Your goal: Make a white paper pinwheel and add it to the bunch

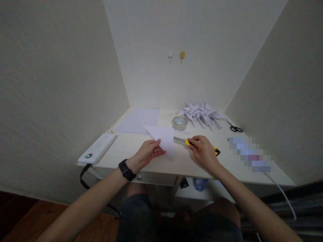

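My left hand (151, 150) pinches a folded sheet of white paper (165, 136) between thumb and fingers, just above the desk. The paper forms a triangle with a sharp corner pointing to the upper left. In my right hand (204, 149) is a yellow and black utility knife (187, 142), its blade slid out and pointing left. The blade's tip meets the paper's right edge; whether it lies inside the fold I cannot tell. A roll of clear tape (179, 123) stands on the desk behind the knife, with a thin paper strip (182, 131) before it.
Flat white sheets (137, 119) lie at the back left. Several folded paper pinwheels (200, 114) are heaped at the back right, beside black scissors (236, 128). A white device (98, 149) with a cable sits on the left edge, and a blurred-out object (248, 154) on the right.
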Demonstrator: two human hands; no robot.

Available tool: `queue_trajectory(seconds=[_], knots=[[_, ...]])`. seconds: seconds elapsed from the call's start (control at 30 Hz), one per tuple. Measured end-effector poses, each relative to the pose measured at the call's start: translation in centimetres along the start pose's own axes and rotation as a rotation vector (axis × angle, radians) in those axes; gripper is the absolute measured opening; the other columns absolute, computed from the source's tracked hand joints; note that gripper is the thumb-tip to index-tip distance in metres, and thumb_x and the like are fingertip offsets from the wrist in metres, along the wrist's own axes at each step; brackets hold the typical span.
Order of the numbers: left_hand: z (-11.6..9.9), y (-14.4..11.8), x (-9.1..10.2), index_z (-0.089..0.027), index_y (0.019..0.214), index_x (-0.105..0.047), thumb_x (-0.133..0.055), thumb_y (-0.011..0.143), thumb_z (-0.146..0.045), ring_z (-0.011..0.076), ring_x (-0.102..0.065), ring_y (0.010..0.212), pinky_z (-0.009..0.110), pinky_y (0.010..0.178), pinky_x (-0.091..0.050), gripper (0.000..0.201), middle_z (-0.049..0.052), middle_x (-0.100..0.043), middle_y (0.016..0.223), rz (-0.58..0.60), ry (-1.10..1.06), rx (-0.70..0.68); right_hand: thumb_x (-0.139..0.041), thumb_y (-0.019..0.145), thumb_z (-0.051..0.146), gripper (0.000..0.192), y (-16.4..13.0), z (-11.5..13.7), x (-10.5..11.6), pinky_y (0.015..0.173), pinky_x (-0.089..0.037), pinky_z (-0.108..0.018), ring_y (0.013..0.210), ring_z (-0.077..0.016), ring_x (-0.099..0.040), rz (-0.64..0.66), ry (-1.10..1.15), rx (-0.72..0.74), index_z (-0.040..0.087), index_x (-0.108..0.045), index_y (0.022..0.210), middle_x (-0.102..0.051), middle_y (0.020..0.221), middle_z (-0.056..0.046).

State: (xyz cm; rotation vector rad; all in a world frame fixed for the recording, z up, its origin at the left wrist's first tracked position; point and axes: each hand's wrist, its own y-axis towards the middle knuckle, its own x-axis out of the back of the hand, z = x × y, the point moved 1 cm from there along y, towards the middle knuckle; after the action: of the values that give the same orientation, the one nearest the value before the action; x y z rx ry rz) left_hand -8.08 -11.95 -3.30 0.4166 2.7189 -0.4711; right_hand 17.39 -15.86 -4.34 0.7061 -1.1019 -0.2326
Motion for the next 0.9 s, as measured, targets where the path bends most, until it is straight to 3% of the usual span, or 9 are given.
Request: queue_trajectory(seconds=[0.33, 0.4, 0.5, 0.53, 0.6, 0.67, 0.73, 0.8, 0.9], knots=[[0.2, -0.1, -2.5, -0.009, 0.089, -0.065, -0.041, 0.100, -0.020, 0.0171, -0.072, 0.080, 0.034, 0.089, -0.056, 0.029, 0.015, -0.075, 0.089, -0.077, -0.082, -0.007, -0.060, 0.086, 0.021, 0.023, -0.1, 0.1, -1.3, 0.081, -0.050, -0.039, 0.092, -0.0252, -0.060, 0.117, 0.094, 0.001, 0.022, -0.074, 0.104, -0.068, 0.098, -0.010], [0.5, -0.6, -2.5, -0.008, 0.083, -0.066, -0.041, 0.100, -0.029, 0.0184, -0.073, 0.075, 0.033, 0.081, -0.058, 0.037, 0.017, -0.075, 0.084, -0.021, 0.033, 0.092, -0.060, 0.087, 0.021, 0.024, -0.1, -0.2, -1.4, 0.082, -0.050, -0.040, 0.094, -0.0251, -0.059, 0.137, 0.087, 0.007, 0.023, -0.074, 0.105, -0.068, 0.099, -0.010], [0.6, -1.6, -2.1, -0.009, 0.072, -0.067, -0.050, 0.094, -0.043, 0.0183, -0.069, 0.056, 0.030, 0.058, -0.056, 0.044, 0.014, -0.073, 0.070, 0.119, 0.439, 0.174, -0.059, 0.087, 0.021, 0.023, -0.1, -0.7, -1.5, 0.084, -0.050, -0.039, 0.094, -0.0249, -0.060, 0.167, 0.079, 0.007, 0.023, -0.075, 0.104, -0.068, 0.099, -0.009], [0.4, -1.7, -1.9, -0.010, 0.070, -0.067, -0.054, 0.091, -0.045, 0.0179, -0.067, 0.053, 0.028, 0.054, -0.053, 0.042, 0.012, -0.072, 0.067, 0.160, 0.618, 0.105, -0.059, 0.087, 0.020, 0.023, -0.1, -0.8, -1.6, 0.084, -0.050, -0.039, 0.095, -0.0249, -0.060, 0.182, 0.078, 0.000, 0.023, -0.075, 0.104, -0.068, 0.100, -0.009], [-0.4, -1.6, -1.8, -0.013, 0.074, -0.071, -0.059, 0.087, -0.043, 0.0195, -0.069, 0.060, 0.030, 0.059, -0.054, 0.035, 0.010, -0.073, 0.071, 0.215, 0.975, -0.206, -0.060, 0.086, 0.019, 0.023, 0.0, -1.1, -1.7, 0.085, -0.050, -0.039, 0.095, -0.0249, -0.060, 0.206, 0.080, -0.016, 0.022, -0.075, 0.104, -0.068, 0.101, -0.010], [-1.4, -0.9, -1.7, -0.016, 0.093, -0.075, -0.060, 0.088, -0.037, 0.0246, -0.071, 0.092, 0.037, 0.085, -0.053, 0.026, 0.012, -0.076, 0.093, 0.269, 1.269, -0.639, -0.061, 0.086, 0.019, 0.023, 0.0, -1.2, -1.9, 0.085, -0.050, -0.038, 0.095, -0.0248, -0.060, 0.222, 0.084, -0.018, 0.021, -0.075, 0.105, -0.068, 0.101, -0.010], [-2.0, 0.4, -1.6, -0.019, 0.119, -0.068, -0.060, 0.089, -0.035, 0.0292, -0.048, 0.133, 0.047, 0.111, -0.034, 0.034, 0.013, -0.065, 0.130, 0.453, 1.467, -0.910, -0.062, 0.086, 0.018, 0.023, 0.1, -1.3, -2.0, 0.084, -0.050, -0.038, 0.094, -0.0244, -0.061, 0.227, 0.079, 0.000, 0.021, -0.075, 0.105, -0.069, 0.099, -0.009], [-2.1, 2.1, -1.3, -0.024, 0.134, -0.058, -0.060, 0.090, -0.041, 0.0309, -0.029, 0.145, 0.055, 0.118, -0.018, 0.047, 0.011, -0.048, 0.148, 0.522, 1.612, -0.987, -0.061, 0.086, 0.017, 0.024, 0.1, -1.3, -2.0, 0.083, -0.050, -0.038, 0.092, -0.0240, -0.061, 0.231, 0.069, 0.021, 0.021, -0.075, 0.105, -0.069, 0.097, -0.009], [-1.4, 4.1, -0.8, -0.027, 0.145, -0.045, -0.048, 0.096, -0.046, 0.0313, -0.024, 0.147, 0.056, 0.117, -0.017, 0.053, 0.011, -0.036, 0.156, 0.541, 1.728, -0.919, -0.062, 0.085, 0.017, 0.023, 0.0, -1.3, -2.0, 0.082, -0.050, -0.037, 0.090, -0.0240, -0.061, 0.232, 0.063, 0.027, 0.021, -0.076, 0.104, -0.070, 0.096, -0.009]])
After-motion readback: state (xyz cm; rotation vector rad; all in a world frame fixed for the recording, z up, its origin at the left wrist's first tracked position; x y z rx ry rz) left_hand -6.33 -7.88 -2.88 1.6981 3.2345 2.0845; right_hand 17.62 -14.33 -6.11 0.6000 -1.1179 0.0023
